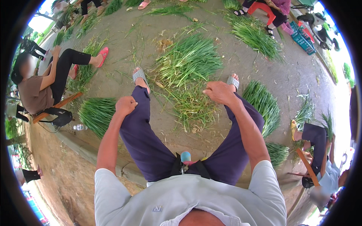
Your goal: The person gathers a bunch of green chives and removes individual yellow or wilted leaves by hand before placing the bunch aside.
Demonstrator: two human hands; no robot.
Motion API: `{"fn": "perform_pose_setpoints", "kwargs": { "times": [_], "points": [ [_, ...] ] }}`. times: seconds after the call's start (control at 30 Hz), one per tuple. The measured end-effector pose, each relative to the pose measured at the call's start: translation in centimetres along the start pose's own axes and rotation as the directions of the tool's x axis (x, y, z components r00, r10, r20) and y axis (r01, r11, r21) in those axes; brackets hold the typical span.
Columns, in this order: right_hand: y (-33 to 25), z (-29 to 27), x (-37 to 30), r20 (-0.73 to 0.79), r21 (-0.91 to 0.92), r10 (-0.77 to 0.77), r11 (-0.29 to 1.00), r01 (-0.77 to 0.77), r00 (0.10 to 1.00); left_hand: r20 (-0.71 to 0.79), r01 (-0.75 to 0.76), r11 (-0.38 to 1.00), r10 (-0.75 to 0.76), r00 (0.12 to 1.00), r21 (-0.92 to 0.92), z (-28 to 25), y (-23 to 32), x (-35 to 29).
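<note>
From my head view, I see the left hand (127, 105) clenched on the left knee (137, 117), the right hand (218, 92) clenched ahead of the right knee (256, 116). The green stalks (190, 60) lie on the ground (245, 66) beyond both, nearer the right.

On my feed: a broad, loose heap of long green stalks (194, 58), lying flat, paler toward its near-left side. Against its near edge I note a tangled, yellowed litter (192, 107). I log dense green bunches left (97, 116) and right (263, 107), lying apart from the heap.
</note>
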State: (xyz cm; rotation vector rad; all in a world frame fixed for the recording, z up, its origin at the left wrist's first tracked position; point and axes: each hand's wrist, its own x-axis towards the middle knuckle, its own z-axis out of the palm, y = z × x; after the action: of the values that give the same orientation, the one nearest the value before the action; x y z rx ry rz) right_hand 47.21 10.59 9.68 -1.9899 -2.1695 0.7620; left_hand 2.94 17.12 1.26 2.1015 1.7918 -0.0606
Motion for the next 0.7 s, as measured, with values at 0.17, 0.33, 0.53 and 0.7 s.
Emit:
{"fn": "perform_pose_setpoints", "kwargs": {
  "times": [0.17, 0.33, 0.53, 0.7],
  "points": [
    [2.2, 4.4, 2.4, 0.043, 0.017, -0.099, 0.995, 0.099, 0.994, 0.094, -0.131, 0.966, 0.155, 0.984, -0.221, 2.4, 4.4, 4.1],
    [1.3, 6.3, 1.8, 0.033, -0.057, -0.395, 0.916, 0.396, 0.918, 0.122, -0.193, 0.907, 0.254, 0.959, -0.375, 8.0, 9.8, 11.4],
    [-0.5, 3.7, -1.9, 0.087, 0.045, -0.362, 0.932, 0.359, 0.928, -0.031, -0.178, 0.887, 0.182, 0.983, -0.426, 12.5, 18.2, 22.0],
    [0.8, -1.9, -2.6, 0.131, 0.103, -0.282, 0.957, 0.27, 0.95, -0.105, -0.155, 0.935, 0.128, 0.986, -0.317, 14.0, 22.4, 30.6]
  ]
}}
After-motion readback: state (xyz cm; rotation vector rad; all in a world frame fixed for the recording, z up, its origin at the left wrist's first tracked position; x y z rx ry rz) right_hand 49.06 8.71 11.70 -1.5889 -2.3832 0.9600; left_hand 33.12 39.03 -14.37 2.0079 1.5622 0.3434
